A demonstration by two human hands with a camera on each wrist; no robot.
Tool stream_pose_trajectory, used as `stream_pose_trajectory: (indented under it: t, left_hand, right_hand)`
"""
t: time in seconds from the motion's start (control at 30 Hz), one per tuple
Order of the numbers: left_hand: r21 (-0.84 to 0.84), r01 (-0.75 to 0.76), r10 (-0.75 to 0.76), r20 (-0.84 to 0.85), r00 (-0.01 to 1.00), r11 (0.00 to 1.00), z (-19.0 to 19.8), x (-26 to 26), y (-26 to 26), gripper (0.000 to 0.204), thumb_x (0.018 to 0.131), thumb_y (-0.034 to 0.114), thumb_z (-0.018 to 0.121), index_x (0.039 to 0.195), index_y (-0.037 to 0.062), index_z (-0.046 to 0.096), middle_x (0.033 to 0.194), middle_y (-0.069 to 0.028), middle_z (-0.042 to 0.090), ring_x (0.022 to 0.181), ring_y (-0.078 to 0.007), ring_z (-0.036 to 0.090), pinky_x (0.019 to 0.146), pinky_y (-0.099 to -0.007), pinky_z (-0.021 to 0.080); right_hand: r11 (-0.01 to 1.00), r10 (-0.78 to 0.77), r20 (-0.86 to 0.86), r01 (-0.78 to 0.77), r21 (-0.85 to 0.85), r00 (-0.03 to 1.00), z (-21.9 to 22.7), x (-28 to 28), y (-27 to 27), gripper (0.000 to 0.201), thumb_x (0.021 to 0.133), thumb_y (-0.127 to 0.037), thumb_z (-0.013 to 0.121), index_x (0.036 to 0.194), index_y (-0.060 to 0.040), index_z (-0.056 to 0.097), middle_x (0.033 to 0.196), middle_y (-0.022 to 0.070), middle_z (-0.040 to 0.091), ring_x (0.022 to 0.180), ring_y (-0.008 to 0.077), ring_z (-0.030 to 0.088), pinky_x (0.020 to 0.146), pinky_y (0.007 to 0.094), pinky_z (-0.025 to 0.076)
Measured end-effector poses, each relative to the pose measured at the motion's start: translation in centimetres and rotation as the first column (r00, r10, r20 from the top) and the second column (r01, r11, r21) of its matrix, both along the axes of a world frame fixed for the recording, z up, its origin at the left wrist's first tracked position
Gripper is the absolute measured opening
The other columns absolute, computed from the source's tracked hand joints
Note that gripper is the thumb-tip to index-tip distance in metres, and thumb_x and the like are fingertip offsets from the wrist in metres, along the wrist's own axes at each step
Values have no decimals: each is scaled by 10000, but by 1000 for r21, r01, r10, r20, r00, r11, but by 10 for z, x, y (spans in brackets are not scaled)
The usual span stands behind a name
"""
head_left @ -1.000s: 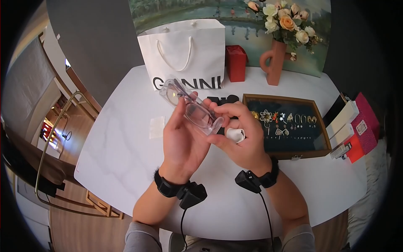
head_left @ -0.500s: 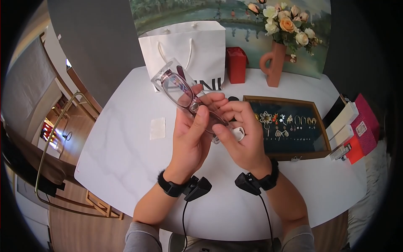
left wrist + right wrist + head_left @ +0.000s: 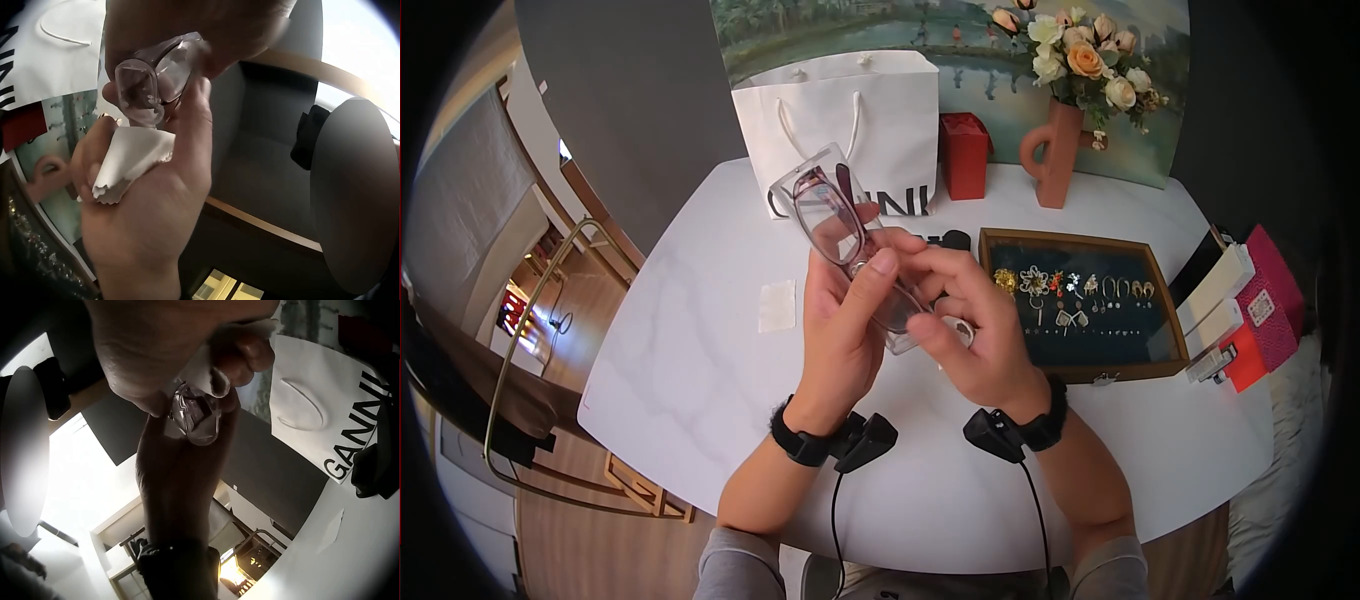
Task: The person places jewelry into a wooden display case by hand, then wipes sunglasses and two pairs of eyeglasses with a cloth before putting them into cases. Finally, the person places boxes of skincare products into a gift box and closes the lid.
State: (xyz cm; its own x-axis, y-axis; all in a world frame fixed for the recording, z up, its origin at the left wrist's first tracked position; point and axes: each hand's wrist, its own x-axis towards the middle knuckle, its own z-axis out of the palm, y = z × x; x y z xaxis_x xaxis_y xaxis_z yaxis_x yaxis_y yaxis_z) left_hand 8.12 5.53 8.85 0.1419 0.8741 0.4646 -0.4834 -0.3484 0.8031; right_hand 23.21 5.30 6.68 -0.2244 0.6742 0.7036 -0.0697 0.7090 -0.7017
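Note:
Dark purple-framed eyeglasses [image 3: 866, 236] show through a clear case [image 3: 828, 204], tilted up to the left above the table. My left hand [image 3: 837, 330] grips the case around its middle, the thumb lying across its front. At the lower end, my right hand [image 3: 992, 345] has its thumb and index fingertips right at the case. A white zigzag-edged cloth [image 3: 134, 153] is tucked in that hand's curled fingers, best seen in the left wrist view. The right wrist view shows the case's rounded end [image 3: 203, 428] between both hands.
A white cloth square [image 3: 778, 305] lies left of the hands. Behind stand a white paper bag [image 3: 840, 110], a red box [image 3: 965, 160] and a flower vase [image 3: 1057, 155]. To the right are a glass-topped jewellery case [image 3: 1090, 345] and several boxes [image 3: 1260, 300].
The case has turned and risen, its far end now higher before the bag. My left thumb has come across its front. In the last half second it has shifted only slightly.

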Motion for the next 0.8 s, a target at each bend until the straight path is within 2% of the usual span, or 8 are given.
stream_pose_trajectory:
  t: [0.1,0.2,0.33,0.43,0.53,0.6,0.73,0.8]
  left_hand:
    - [26,33,-33,22,999,999,-2,4,0,456,1007,210,543,1392,30,378,1261,-184,582,1150,-296,620,935,-423,548]
    - [51,108,-98,-174,980,993,-3,3,-1,486,995,256,481,1401,6,383,1366,-267,525,1215,-324,585,1037,-458,482]
    - [-70,225,-230,-67,971,972,-3,-1,0,531,1011,330,420,1410,-19,395,1401,-255,511,1232,-306,573,1086,-452,430]
    - [-88,255,-266,-142,954,963,-1,-2,-2,589,1036,403,380,1434,-32,392,1422,-234,507,1261,-280,548,1114,-420,385]
    - [-33,229,-231,-231,945,973,1,2,-5,608,1060,435,369,1457,-25,378,1441,-206,497,1298,-266,511,1112,-401,374]
    - [60,205,-173,-345,923,977,0,2,-3,632,1073,460,344,1497,-8,324,1458,-192,474,1334,-254,473,1117,-391,359]
    - [25,184,-163,-359,919,983,0,5,-6,632,1079,457,335,1529,18,266,1459,-174,464,1331,-246,471,1113,-396,362]
    - [-16,188,-183,-325,928,982,-2,6,-5,638,1080,463,330,1545,40,226,1440,-160,473,1314,-241,481,1101,-392,373]
  right_hand:
    - [996,30,-44,-33,-89,999,7,0,-2,343,967,-207,666,1217,14,587,1001,83,672,827,112,633,662,262,519]
    - [992,35,-15,-36,-120,999,9,5,-2,304,993,-213,632,1182,22,604,979,77,669,826,97,621,671,251,511]
    - [981,93,-42,-99,-166,995,12,9,-3,287,1004,-238,627,1132,20,625,924,21,634,818,67,561,726,231,474]
    - [932,209,-70,-220,-287,975,11,21,0,299,1017,-272,615,1117,9,628,887,-28,574,801,51,495,735,224,433]
    - [919,190,-56,-197,-341,980,16,29,2,301,1032,-282,590,1112,7,625,857,-46,523,784,41,451,699,223,403]
    - [922,203,-54,-209,-326,978,20,28,0,302,1036,-279,584,1120,8,625,876,-42,551,804,41,476,719,220,416]
    - [887,271,-122,-297,-354,955,20,24,-1,275,1027,-229,594,1152,14,623,954,-10,640,879,45,555,773,226,460]
    - [907,248,-65,-256,-336,966,18,26,2,262,1017,-199,599,1168,15,616,986,10,660,902,51,573,788,233,472]
